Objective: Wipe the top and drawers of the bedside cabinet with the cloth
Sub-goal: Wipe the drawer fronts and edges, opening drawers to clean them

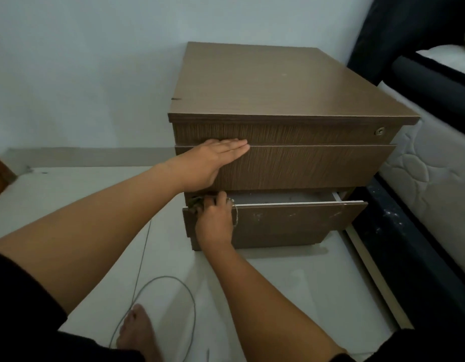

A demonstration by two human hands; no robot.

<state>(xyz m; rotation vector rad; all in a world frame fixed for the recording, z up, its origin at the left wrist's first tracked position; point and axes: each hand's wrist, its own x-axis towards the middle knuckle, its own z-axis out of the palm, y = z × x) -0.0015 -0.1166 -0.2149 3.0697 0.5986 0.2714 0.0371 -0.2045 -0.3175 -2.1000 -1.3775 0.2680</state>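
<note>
Cloth (197, 203) bunched under right hand (214, 222) fingers, bottom drawer (291, 223) rim.

left hand (213, 163) lies flat with fingers straight and together, arm stretched forward. right hand (214, 220) sits lower, fingers curled over and gripping, forearm angled up from below.

Brown wood-grain bedside cabinet (278, 82) stands upright against the wall; its bottom drawer (291, 223) is pulled open, with what may be the cloth (196, 205) bunched at its left rim.
</note>
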